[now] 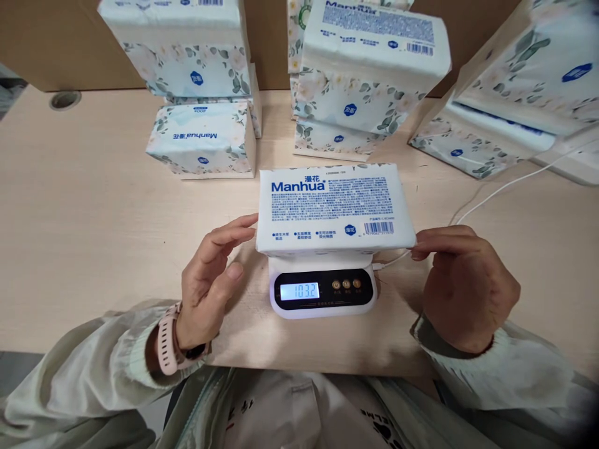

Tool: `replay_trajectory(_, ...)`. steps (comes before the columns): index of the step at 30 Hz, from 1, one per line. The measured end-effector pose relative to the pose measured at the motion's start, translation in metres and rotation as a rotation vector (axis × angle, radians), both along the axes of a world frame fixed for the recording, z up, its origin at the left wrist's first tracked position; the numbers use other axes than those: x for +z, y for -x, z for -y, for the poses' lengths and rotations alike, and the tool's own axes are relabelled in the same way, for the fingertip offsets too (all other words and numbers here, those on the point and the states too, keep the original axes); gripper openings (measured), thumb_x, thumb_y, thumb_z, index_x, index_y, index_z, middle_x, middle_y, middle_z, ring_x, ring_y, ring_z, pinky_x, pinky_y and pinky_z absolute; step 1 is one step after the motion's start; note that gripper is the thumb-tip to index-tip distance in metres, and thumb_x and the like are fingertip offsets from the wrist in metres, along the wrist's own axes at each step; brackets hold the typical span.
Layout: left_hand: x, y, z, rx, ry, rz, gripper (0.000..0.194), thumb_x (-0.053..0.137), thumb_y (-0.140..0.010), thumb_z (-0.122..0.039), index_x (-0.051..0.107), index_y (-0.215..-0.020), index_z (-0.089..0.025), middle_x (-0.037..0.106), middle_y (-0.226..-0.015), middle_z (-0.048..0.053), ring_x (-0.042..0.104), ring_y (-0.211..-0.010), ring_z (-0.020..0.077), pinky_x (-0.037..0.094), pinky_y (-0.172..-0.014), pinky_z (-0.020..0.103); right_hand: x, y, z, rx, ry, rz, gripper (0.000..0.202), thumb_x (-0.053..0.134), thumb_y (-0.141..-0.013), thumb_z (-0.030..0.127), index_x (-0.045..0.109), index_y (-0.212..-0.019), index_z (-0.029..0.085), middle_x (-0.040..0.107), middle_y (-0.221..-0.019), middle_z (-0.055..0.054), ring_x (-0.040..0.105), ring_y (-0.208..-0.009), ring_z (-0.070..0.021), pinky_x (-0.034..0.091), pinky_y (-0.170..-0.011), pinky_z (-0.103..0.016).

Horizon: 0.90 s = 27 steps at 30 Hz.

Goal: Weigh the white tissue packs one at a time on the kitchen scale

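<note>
A Manhua tissue pack, white with blue print, lies on a white digital scale whose lit display seems to read 103.2. My left hand is at the pack's left end, fingertips at its edge, thumb apart from the fingers; it grips nothing. On the other side, my right hand has its fingertips at the pack's lower right corner, with the fingers stretched out and no grip on the pack. A pink watch strap circles my left wrist.
Behind are stacked tissue packs at the left, centre and right. A white cable runs from the scale's right side to the far right. A cardboard panel stands at the back, near a round desk hole.
</note>
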<state>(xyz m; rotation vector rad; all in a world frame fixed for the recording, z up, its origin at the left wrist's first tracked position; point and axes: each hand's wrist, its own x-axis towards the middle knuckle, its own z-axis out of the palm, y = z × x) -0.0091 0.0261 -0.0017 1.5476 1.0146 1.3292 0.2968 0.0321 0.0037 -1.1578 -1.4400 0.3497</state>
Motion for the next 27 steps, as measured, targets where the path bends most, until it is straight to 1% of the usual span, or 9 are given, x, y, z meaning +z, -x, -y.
replay_trajectory(4, -0.001, 0.0, 0.002, -0.001, 0.011, 0.023, 0.037, 0.063, -0.107, -0.038, 0.07, -0.143, -0.039, 0.063, -0.158, 0.001, 0.05, -0.157, 0.0346, 0.045, -0.133, 0.061, -0.007, -0.001, -0.001, -0.026, 0.006, -0.027, 0.028, 0.057, -0.104, 0.035, 0.083, -0.096, 0.031, 0.077, -0.087, -0.005, 0.069, -0.08, -0.0248, 0.053, -0.07, -0.044)
replay_trajectory(8, 0.0, 0.001, 0.0, -0.039, -0.039, -0.012, 0.054, 0.065, -0.105, -0.04, 0.06, -0.158, -0.035, 0.052, -0.169, 0.001, 0.043, -0.162, 0.0348, 0.045, -0.134, 0.055, -0.009, -0.003, 0.0, 0.003, 0.178, -0.09, 0.029, 0.059, -0.104, 0.039, 0.085, -0.117, 0.034, 0.083, -0.109, -0.005, 0.076, -0.099, -0.0271, 0.059, -0.089, -0.049)
replay_trajectory(12, 0.004, -0.002, -0.006, -0.16, -0.02, -0.037, 0.071, 0.075, -0.099, -0.036, 0.048, -0.166, -0.04, 0.038, -0.177, -0.004, 0.031, -0.168, 0.0346, 0.034, -0.14, 0.057, -0.005, -0.007, 0.001, 0.191, 0.312, 0.01, 0.044, 0.054, -0.108, 0.042, 0.067, -0.149, 0.039, 0.076, -0.143, -0.001, 0.073, -0.128, -0.0275, 0.059, -0.111, -0.051)
replay_trajectory(16, 0.014, -0.006, -0.013, -0.229, -0.036, 0.01, 0.086, 0.089, -0.088, -0.041, 0.05, -0.164, -0.039, 0.04, -0.176, 0.0, 0.028, -0.169, 0.039, 0.03, -0.141, 0.061, 0.017, 0.002, -0.004, 0.407, 0.353, 0.201, 0.053, 0.049, -0.11, 0.043, 0.049, -0.163, 0.046, 0.063, -0.16, 0.003, 0.056, -0.151, -0.0311, 0.05, -0.124, -0.062)
replay_trajectory(19, 0.028, 0.0, -0.03, -0.104, -0.25, -0.037, 0.063, 0.08, -0.097, -0.042, 0.059, -0.156, -0.039, 0.051, -0.17, -0.005, 0.032, -0.167, 0.0382, 0.034, -0.14, 0.06, 0.045, 0.022, -0.021, 0.495, 0.253, 0.224, 0.052, 0.047, -0.111, 0.043, 0.047, -0.163, 0.046, 0.053, -0.169, 0.005, 0.051, -0.156, -0.0311, 0.038, -0.133, -0.066)
replay_trajectory(21, 0.04, 0.012, -0.05, 0.041, -0.466, -0.065, 0.05, 0.077, -0.1, -0.042, 0.064, -0.148, -0.039, 0.063, -0.157, -0.012, 0.041, -0.163, 0.0358, 0.038, -0.139, 0.057, 0.063, 0.043, -0.04, 0.586, 0.153, 0.229, 0.055, 0.047, -0.111, 0.042, 0.042, -0.165, 0.043, 0.044, -0.175, 0.004, 0.044, -0.162, -0.0294, 0.036, -0.136, -0.061)
replay_trajectory(23, 0.051, 0.027, -0.074, 0.195, -0.597, -0.111, 0.048, 0.079, -0.1, -0.05, 0.064, -0.143, -0.036, 0.069, -0.142, -0.017, 0.037, -0.164, 0.0335, 0.038, -0.137, 0.052, 0.075, 0.066, -0.063, 0.667, 0.077, 0.269, 0.059, 0.046, -0.11, 0.042, 0.036, -0.168, 0.038, 0.037, -0.18, 0.004, 0.035, -0.168, -0.0265, 0.035, -0.137, -0.054)
replay_trajectory(25, 0.056, 0.043, -0.099, 0.306, -0.637, -0.166, 0.054, 0.076, -0.098, -0.063, 0.064, -0.139, -0.031, 0.069, -0.137, -0.016, 0.023, -0.169, 0.0333, 0.04, -0.134, 0.049, 0.08, 0.091, -0.089, 0.676, 0.059, 0.333, 0.06, 0.036, -0.111, 0.043, 0.03, -0.171, 0.033, 0.031, -0.183, 0.003, 0.026, -0.171, -0.0254, 0.031, -0.136, -0.051)
replay_trajectory(27, 0.055, 0.057, -0.119, 0.38, -0.624, -0.207, 0.058, 0.071, -0.095, -0.073, 0.067, -0.133, -0.029, 0.068, -0.143, -0.011, 0.027, -0.169, 0.033, 0.046, -0.131, 0.048, 0.076, 0.115, -0.116, 0.637, 0.066, 0.397, 0.064, 0.022, -0.111, 0.045, 0.025, -0.172, 0.025, 0.027, -0.184, 0.0, 0.024, -0.171, -0.0282, 0.028, -0.132, -0.054)
